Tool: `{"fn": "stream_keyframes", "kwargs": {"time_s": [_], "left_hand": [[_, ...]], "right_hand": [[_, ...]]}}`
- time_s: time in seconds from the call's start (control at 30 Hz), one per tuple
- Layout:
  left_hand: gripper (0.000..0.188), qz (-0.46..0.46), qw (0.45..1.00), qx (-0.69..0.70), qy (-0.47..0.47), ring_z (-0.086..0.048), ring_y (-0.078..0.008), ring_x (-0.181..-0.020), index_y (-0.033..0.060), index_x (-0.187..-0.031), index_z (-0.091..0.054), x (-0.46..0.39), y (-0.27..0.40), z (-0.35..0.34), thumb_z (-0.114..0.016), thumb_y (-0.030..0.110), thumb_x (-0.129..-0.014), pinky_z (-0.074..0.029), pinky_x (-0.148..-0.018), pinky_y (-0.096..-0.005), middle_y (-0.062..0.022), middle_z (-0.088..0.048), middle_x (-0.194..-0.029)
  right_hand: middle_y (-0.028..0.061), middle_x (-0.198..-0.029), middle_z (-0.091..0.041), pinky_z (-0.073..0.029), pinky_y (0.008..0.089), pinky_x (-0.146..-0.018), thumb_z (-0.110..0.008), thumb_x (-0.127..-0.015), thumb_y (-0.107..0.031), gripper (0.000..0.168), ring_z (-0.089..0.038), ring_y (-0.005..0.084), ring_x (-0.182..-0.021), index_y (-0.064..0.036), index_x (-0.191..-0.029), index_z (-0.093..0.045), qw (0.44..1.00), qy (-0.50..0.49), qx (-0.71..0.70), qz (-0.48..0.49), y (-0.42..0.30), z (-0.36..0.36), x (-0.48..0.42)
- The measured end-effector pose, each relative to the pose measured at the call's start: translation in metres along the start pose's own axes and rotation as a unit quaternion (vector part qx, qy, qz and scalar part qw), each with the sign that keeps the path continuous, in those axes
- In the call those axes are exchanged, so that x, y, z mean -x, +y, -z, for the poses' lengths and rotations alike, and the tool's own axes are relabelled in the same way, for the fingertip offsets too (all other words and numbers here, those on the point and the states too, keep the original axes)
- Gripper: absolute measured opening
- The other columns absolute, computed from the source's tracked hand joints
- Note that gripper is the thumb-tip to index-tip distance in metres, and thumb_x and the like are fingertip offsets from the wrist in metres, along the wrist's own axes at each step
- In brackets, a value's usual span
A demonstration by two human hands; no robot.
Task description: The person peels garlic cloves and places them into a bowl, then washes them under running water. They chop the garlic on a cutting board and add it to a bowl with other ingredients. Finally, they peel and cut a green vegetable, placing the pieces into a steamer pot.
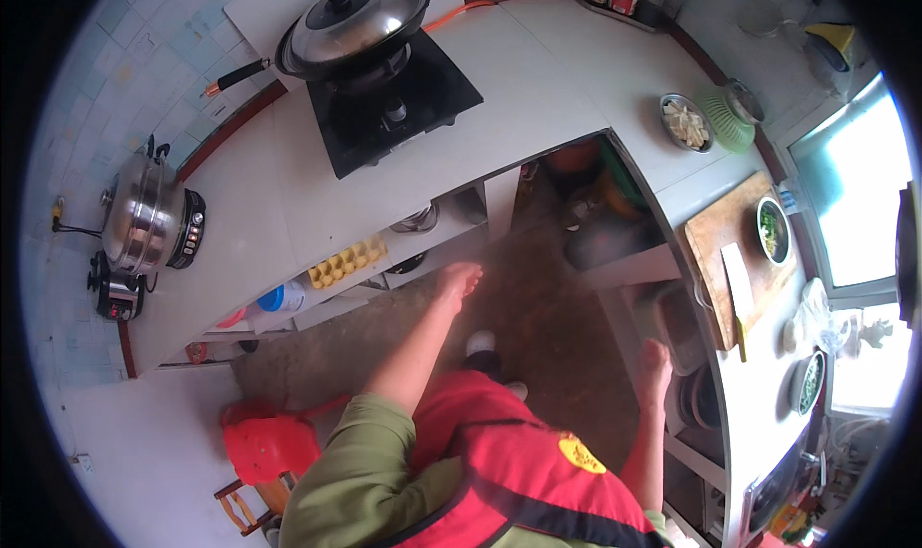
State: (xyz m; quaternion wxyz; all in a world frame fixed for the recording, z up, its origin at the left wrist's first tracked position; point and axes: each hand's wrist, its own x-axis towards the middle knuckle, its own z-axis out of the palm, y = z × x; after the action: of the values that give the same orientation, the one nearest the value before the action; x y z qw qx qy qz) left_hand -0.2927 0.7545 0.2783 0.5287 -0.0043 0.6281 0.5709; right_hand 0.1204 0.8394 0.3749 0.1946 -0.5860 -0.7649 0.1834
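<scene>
My left hand [459, 283] hangs over the floor in front of the low shelves; it holds nothing visible, and how far its fingers are spread is hard to see. On the right, my right hand [655, 361] is beside the shelves under the counter, its fingers partly hidden. A wok with a domed steel lid [353, 26] sits on the black gas stove [396, 108]. The wooden cutting board [709, 252] bears a cleaver [737, 281] with a yellow handle and a bowl of chopped greens [772, 231]. Behind them stands a steel bowl of pale cut pieces [686, 123].
A steel steamer pot [140, 213] stands at the left end of the white counter [518, 80]. A yellow egg tray [349, 261] lies on the shelf below. A red plastic stool [266, 447] is behind my left arm. A green basket [726, 119] and a bowl of greens [808, 382] are at right.
</scene>
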Motion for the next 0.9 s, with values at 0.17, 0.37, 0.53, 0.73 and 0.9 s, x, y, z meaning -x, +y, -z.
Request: {"fn": "stream_keyframes", "kwargs": {"time_s": [0.17,0.37,0.53,0.73,0.9], "left_hand": [[0.006,0.079,0.994,0.01,0.074,-0.058,-0.0096,-0.06,0.007,-0.086,-0.063,-0.076,-0.032,0.025,-0.062,0.01,-0.08,-0.046,-0.051,-0.0217,-0.0032,-0.064,-0.072],[0.022,0.111,0.977,-0.006,0.184,-0.06,-0.0176,-0.083,0.0069,-0.095,-0.057,-0.231,-0.089,0.043,-0.064,0.025,-0.084,-0.052,-0.066,-0.0291,-0.0088,-0.06,-0.093],[0.058,0.005,0.949,-0.092,0.302,-0.055,-0.0253,-0.095,-0.0039,-0.117,-0.048,-0.364,-0.094,0.041,-0.07,0.03,-0.076,-0.047,-0.077,-0.0375,-0.0166,-0.054,-0.112],[0.054,-0.018,0.951,-0.082,0.297,-0.053,-0.0155,-0.098,0.017,-0.12,-0.047,-0.449,-0.113,0.072,-0.067,0.043,-0.078,-0.046,-0.077,-0.0347,-0.0023,-0.053,-0.116],[0.053,0.047,0.978,0.03,0.203,-0.055,-0.0218,-0.102,0.006,-0.123,-0.049,-0.387,-0.086,0.046,-0.064,0.037,-0.081,-0.046,-0.084,-0.0401,-0.0049,-0.054,-0.119]], "right_hand": [[0.0194,-0.091,-0.058,-0.046,0.0448,-0.072,-0.051,-0.085,-0.012,0.015,-0.057,0.0386,-0.086,-0.004,-0.092,-0.06,0.983,-0.158,0.032,-0.092,0.005,-0.048,0.055],[0.0198,-0.085,-0.059,-0.047,0.0459,-0.07,-0.054,-0.081,-0.015,0.013,-0.058,0.0393,-0.082,-0.007,-0.087,-0.062,0.927,-0.288,0.003,-0.239,0.045,-0.112,0.15],[0.0166,-0.083,-0.066,-0.051,0.0351,-0.071,-0.059,-0.081,-0.014,0.017,-0.066,0.0283,-0.078,-0.003,-0.093,-0.064,0.866,-0.328,-0.088,-0.368,0.063,-0.174,0.205],[0.0144,-0.081,-0.067,-0.052,0.0289,-0.067,-0.057,-0.085,-0.008,0.02,-0.066,0.0173,-0.073,0.005,-0.1,-0.06,0.793,-0.355,-0.228,-0.44,0.064,-0.23,0.237],[0.0135,-0.083,-0.067,-0.053,0.0295,-0.066,-0.055,-0.087,-0.008,0.02,-0.065,0.0184,-0.074,0.007,-0.1,-0.059,0.823,-0.381,-0.181,-0.38,0.062,-0.238,0.232]]}}
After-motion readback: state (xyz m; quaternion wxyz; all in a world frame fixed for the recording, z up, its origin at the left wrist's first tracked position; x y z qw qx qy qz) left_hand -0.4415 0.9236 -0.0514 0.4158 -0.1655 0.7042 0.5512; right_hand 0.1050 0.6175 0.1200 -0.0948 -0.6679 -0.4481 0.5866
